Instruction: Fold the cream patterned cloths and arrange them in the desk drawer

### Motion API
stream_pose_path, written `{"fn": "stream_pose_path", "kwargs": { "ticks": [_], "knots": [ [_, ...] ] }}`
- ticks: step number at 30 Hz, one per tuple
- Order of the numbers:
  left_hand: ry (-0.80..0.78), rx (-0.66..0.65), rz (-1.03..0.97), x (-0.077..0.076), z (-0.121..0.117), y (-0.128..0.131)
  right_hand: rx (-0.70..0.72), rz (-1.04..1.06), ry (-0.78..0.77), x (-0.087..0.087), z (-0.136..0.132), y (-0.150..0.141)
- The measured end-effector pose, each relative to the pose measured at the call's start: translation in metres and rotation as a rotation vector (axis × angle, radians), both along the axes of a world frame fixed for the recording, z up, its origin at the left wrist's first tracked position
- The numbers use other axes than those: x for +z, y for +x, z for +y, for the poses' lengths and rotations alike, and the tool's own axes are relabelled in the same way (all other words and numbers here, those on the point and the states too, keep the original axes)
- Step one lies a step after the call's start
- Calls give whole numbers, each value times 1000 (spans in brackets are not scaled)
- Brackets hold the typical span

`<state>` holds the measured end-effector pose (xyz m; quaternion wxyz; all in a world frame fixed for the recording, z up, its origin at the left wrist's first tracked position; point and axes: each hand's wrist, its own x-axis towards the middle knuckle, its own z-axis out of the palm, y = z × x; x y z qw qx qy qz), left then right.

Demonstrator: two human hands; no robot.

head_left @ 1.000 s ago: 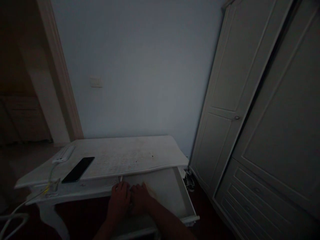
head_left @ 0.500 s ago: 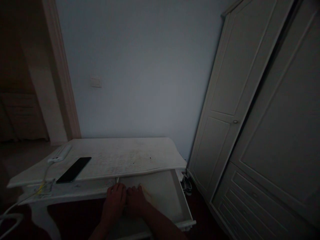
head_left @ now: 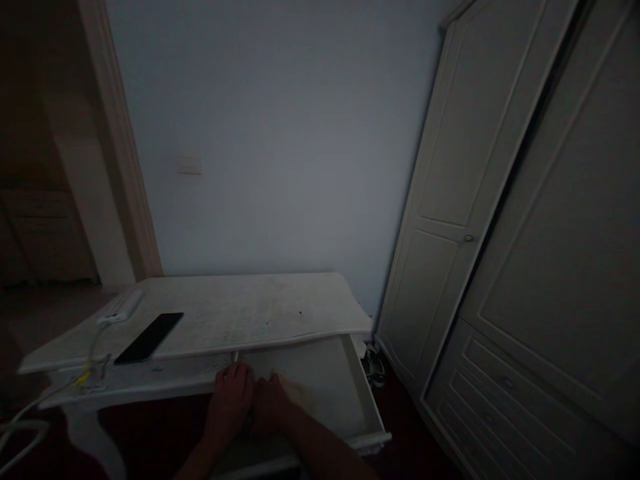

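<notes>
A white drawer (head_left: 330, 393) is pulled out from the right part of the white table (head_left: 240, 303). My left hand (head_left: 231, 395) has its fingers curled over the drawer's left side wall. Beside it, inside the drawer, my right hand (head_left: 269, 401) is closed, with its knuckles up. Whatever is in its fingers is hidden, and the light is dim. A faint tan patch (head_left: 296, 390) shows on the drawer bottom just right of that hand; I cannot tell what it is.
A dark phone (head_left: 149, 338) and a white power strip (head_left: 120, 307) with a cable lie on the table's left part. A white wardrobe (head_left: 445, 267) stands at the right. Shoes (head_left: 374, 367) sit on the floor between the table and the wardrobe.
My right hand has turned slightly, and its fingers look more tightly closed. The left hand stays at the drawer's side wall. The view has shifted a little.
</notes>
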<state>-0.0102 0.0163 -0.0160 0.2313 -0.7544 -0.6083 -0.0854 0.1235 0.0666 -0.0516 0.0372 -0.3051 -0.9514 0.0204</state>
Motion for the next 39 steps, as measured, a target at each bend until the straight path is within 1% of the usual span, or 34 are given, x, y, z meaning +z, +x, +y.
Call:
{"fn": "stream_pose_path", "kwargs": {
  "ticks": [3, 5, 8, 12, 15, 21, 24, 29, 35, 39],
  "knots": [
    [34, -15, 11, -3, 1, -3, 3, -2, -27, 4, -2, 0],
    [17, -25, 15, -2, 1, -4, -4, 1, -28, 6, -3, 1],
    [-25, -24, 11, 5, 0, -3, -21, 7, -16, 10, -5, 1],
    [-34, -16, 12, 16, -4, 2, -46, -3, -32, 13, -7, 2],
    [-42, -9, 40, 20, -6, 4, -51, 14, -32, 13, -7, 0],
    [-7, -7, 46, 15, -4, 4, -59, -9, -50, 11, -4, -4],
    [8, -8, 61, 11, -2, 4, -46, 20, -33, 5, -2, -6],
    [12, -22, 68, 7, 1, 2, -26, 37, -52, -3, 1, -10],
    [59, -12, 99, 5, -1, 4, 18, 80, -42, -2, -1, -8],
    [36, -13, 75, 9, -3, 5, 53, 76, -22, -1, -1, -4]
  ]
}}
